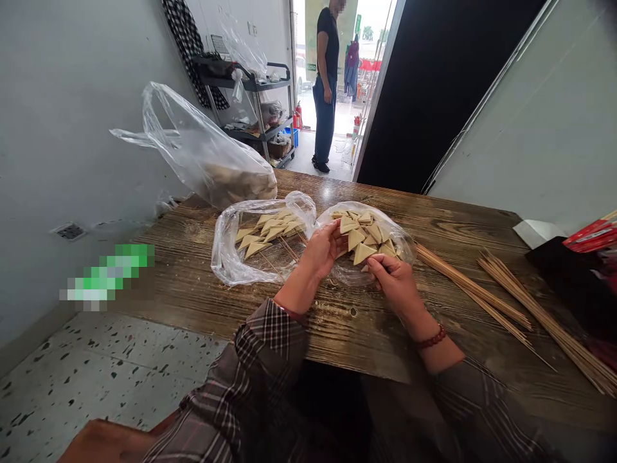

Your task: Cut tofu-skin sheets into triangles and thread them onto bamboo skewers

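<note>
Beige triangular pieces (pixel 380 233) lie heaped on a clear plastic bag (pixel 403 241) at the middle of the wooden table. My left hand (pixel 324 249) is at the heap's left side, its fingers curled round pieces at the edge. My right hand (pixel 393 280) pinches a triangular piece (pixel 362 253) at the heap's front, thumb and fingers together. Left of my hands, another open plastic bag (pixel 226 257) bears more triangles (pixel 270 230), set in rows, with thin sticks (pixel 288 247) reaching out toward me. Whether my fingers also hold a stick is too small to tell.
Two bundles of thin sticks (pixel 475 289) (pixel 544 315) lie at the right. A full plastic bag (pixel 231 180) stands at the table's back left. Beyond are a cart (pixel 255 83) and a standing person (pixel 325 90) in a doorway. A black box (pixel 559 270) sits at far right.
</note>
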`<state>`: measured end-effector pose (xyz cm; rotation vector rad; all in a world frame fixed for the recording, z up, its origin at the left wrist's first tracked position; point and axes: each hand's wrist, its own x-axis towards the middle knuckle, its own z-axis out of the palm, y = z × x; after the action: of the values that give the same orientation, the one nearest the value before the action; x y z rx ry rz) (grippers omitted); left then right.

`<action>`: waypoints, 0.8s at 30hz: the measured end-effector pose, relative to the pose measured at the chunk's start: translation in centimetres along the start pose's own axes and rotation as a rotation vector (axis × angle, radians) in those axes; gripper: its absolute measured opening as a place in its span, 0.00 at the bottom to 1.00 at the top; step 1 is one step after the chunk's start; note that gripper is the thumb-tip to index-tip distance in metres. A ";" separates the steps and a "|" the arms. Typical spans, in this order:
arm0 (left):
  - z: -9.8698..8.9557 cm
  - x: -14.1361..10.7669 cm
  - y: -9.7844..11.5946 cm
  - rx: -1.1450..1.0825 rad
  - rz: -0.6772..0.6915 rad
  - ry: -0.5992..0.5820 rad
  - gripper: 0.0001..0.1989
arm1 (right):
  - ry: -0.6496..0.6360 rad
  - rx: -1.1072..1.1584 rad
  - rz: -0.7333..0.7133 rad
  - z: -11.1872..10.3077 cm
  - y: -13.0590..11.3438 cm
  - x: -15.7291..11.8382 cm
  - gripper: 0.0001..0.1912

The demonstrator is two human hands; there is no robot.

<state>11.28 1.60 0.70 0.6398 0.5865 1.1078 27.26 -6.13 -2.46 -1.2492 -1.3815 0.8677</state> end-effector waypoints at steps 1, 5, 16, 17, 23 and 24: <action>0.0 0.0 0.0 0.005 -0.004 -0.012 0.11 | -0.016 0.082 0.025 0.0 0.0 0.0 0.16; 0.2 -0.3 -0.1 0.027 -0.004 -0.094 0.11 | -0.061 0.305 0.100 0.2 -0.3 0.1 0.17; 0.0 -0.4 -0.9 0.090 0.061 -0.179 0.21 | -0.084 0.412 0.184 0.4 -0.8 0.3 0.19; -0.1 -0.3 -0.9 0.087 0.069 -0.167 0.21 | -0.088 0.410 0.185 0.4 -0.7 0.3 0.19; -0.3 -0.1 -0.6 0.060 0.098 -0.090 0.21 | -0.098 0.395 0.210 0.2 -0.4 0.2 0.18; -0.2 -0.2 -0.5 0.059 0.093 -0.106 0.21 | -0.094 0.415 0.220 0.2 -0.5 0.3 0.18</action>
<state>11.40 1.32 0.16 0.7786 0.5036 1.1391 26.98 -5.93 -1.98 -1.0568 -1.0734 1.3052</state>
